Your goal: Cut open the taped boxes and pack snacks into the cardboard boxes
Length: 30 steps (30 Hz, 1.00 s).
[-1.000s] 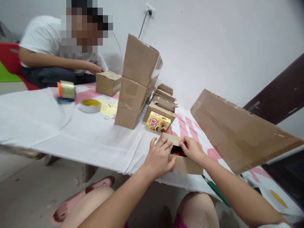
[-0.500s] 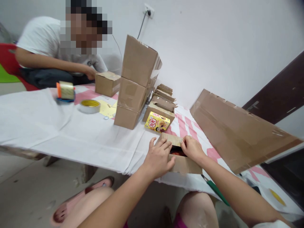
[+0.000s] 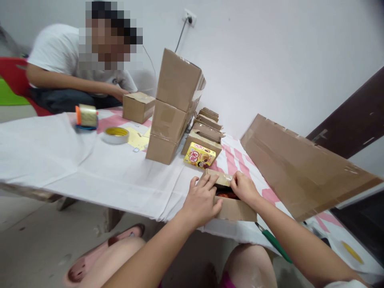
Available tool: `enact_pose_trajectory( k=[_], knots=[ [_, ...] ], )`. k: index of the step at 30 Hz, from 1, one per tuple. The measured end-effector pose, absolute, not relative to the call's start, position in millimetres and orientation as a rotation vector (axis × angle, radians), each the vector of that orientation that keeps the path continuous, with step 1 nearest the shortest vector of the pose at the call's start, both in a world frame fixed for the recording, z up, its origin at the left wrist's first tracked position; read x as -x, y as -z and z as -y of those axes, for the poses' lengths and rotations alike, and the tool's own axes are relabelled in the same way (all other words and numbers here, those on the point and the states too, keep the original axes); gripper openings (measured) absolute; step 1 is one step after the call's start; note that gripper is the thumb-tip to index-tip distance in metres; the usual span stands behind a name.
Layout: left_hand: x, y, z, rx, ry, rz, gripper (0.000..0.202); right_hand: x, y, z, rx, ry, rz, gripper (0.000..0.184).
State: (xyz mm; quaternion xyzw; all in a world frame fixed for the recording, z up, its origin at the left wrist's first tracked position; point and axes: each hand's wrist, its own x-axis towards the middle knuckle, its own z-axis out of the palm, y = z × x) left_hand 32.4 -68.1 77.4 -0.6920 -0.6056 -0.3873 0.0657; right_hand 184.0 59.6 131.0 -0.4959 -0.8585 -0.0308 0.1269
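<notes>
An open cardboard box (image 3: 237,210) sits at the table's near edge, with something dark and reddish showing inside, too hidden to name. My left hand (image 3: 202,200) rests over the box's left end, its fingers spread apart on the cardboard. At the far side, my right hand (image 3: 243,187) is closed, thumb and fingers pinching the box's upright flap (image 3: 221,178), where a shiny strip of tape shows. Just beyond stands a yellow printed snack box (image 3: 199,155), leaning on a row of open cardboard boxes (image 3: 207,132).
Left of the row rises a stack of taped boxes (image 3: 166,148). A tape roll (image 3: 116,135) and a tape dispenser (image 3: 87,116) lie further left. Across the table a person (image 3: 57,52) has a hand by another box (image 3: 138,108). A large cardboard sheet (image 3: 300,168) and a green-handled tool (image 3: 274,244) are right.
The whole view has shifted slightly. Both hands keep their places on the box, and the gap in its top looks about the same.
</notes>
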Motion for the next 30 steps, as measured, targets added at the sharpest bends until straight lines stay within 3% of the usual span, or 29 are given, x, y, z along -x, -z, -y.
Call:
enact_pose_trajectory(
  k=[4, 10, 13, 18, 30],
  knots=[
    [-33.1, -80.1, 69.4, 2.088, 1.127, 1.883, 0.04, -192.3, -133.6, -69.7, 1.398, -0.174, 2.45, 0.014],
    [-34.8, -79.5, 68.3, 2.084, 1.136, 1.89, 0.042, -193.3, -137.4, -74.4, 1.319, -0.376, 2.403, 0.03],
    [-34.3, -78.4, 68.2, 2.084, 1.132, 1.877, 0.042, -184.2, -139.1, -68.1, 1.252, -0.262, 2.463, 0.027],
    [-34.1, -76.9, 68.1, 2.06, 1.13, 1.866, 0.043, -168.8, -135.9, -62.3, 1.137, 0.273, 2.626, 0.017],
    [-35.5, -77.8, 68.5, 2.061, 1.162, 1.87, 0.039, -186.1, -136.6, -72.8, 1.231, 0.322, 2.62, 0.019]
  ],
)
